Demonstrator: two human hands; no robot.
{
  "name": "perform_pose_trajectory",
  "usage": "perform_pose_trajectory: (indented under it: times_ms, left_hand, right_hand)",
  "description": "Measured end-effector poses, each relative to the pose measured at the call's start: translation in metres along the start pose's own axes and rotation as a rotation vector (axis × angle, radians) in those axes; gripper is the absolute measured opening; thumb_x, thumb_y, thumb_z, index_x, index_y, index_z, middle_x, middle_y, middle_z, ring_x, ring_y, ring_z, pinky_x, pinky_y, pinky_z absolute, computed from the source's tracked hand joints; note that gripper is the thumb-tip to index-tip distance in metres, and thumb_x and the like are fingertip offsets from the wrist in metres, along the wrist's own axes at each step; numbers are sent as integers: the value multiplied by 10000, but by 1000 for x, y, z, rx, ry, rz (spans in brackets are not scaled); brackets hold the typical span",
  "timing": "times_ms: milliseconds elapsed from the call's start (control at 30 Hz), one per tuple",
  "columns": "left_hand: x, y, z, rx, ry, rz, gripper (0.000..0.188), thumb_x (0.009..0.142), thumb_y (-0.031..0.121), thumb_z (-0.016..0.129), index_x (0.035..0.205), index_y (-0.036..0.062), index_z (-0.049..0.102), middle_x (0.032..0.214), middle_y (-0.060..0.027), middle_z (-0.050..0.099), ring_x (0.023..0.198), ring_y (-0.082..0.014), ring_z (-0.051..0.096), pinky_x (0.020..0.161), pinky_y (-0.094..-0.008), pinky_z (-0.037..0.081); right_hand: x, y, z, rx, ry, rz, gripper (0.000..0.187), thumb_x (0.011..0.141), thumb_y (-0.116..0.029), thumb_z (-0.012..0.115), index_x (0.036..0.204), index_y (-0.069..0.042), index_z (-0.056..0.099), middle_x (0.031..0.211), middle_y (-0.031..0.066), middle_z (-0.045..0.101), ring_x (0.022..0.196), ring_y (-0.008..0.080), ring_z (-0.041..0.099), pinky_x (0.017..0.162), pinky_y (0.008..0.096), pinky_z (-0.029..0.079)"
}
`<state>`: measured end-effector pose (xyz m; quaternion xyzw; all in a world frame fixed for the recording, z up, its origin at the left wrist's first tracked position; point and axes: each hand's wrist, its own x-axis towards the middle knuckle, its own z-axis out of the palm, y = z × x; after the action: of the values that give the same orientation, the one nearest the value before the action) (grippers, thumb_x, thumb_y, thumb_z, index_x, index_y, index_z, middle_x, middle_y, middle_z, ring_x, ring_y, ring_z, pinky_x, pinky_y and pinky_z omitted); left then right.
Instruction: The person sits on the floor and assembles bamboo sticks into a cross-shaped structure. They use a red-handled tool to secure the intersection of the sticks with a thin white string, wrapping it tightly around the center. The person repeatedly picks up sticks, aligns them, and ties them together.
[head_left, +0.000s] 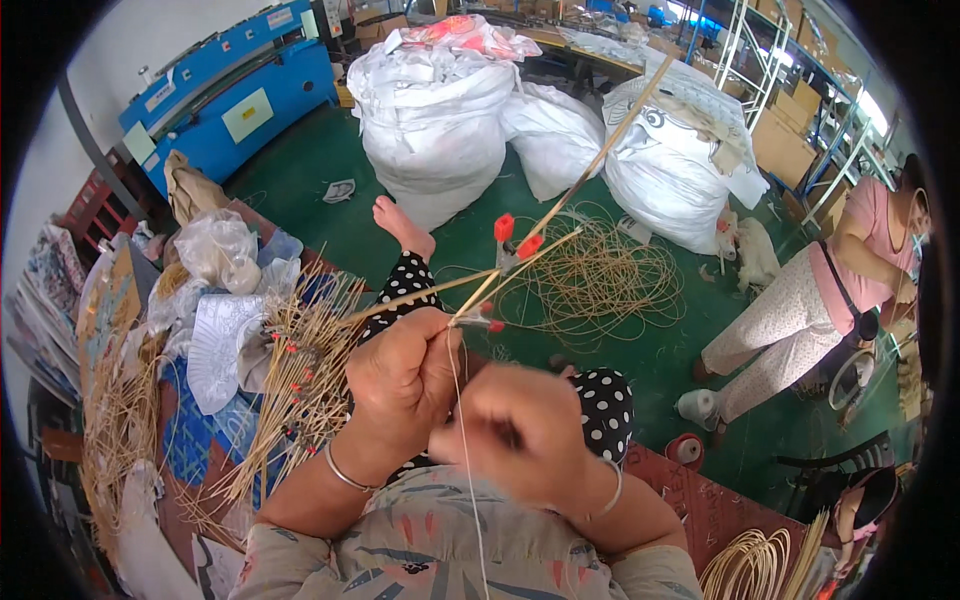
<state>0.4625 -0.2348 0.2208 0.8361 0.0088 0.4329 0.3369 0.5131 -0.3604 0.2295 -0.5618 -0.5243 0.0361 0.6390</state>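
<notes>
My left hand [405, 365] is closed in a pinch round the near end of a long bamboo strip [600, 155], which slants away to the upper right. A second bamboo strip [400, 299] crosses it, and a red-tipped spring clamp [506, 255] grips the crossing. Another small clamp [482, 319] with red tips sits just beyond my left fingertips. From those fingertips a thin white string [468, 460] runs down over my shirt. My right hand [520, 435] is beside the string, smeared by motion; its fingers look curled, but what they hold is unclear.
A bundle of bamboo strips [275, 400] with red clips lies to my left. Ahead is a tangled coil of thin strips [600, 275], with bulging white sacks [430, 125] behind it. A person in pink [850, 240] stands at right; a string spool [686, 451] sits nearby.
</notes>
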Motion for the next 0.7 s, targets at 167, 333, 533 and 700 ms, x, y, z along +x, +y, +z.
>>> perform_pose_trajectory:
  times_ms: [167,333,533,700]
  left_hand:
    - [1,28,-20,-80,-69,34,69,793,23,502,829,-23,538,634,-48,539,507,-95,475,453,-211,384]
    - [-13,51,-43,-107,-9,-25,86,701,4,577,781,-25,563,643,-93,585,459,-190,546,398,-257,414]
    - [-10,53,-47,-232,-30,123,102,716,3,575,809,-31,552,646,-92,580,459,-176,541,400,-248,412]
    - [-2,48,-43,-293,-107,189,114,730,3,572,834,-36,542,651,-91,576,466,-166,538,406,-240,413]
  right_hand:
    - [-11,-51,2,1388,-222,88,194,771,-184,568,729,5,566,652,99,559,459,207,508,434,278,400]
    - [-5,-32,-2,500,-92,-385,173,748,-153,612,763,12,563,680,107,564,484,217,519,429,295,403]
    - [-12,-17,-2,-207,177,-458,200,714,-86,632,871,10,552,723,126,562,518,224,516,429,308,398]
    - [-5,-30,4,-263,223,-170,185,667,-24,625,832,3,548,701,92,560,493,235,511,448,306,410]
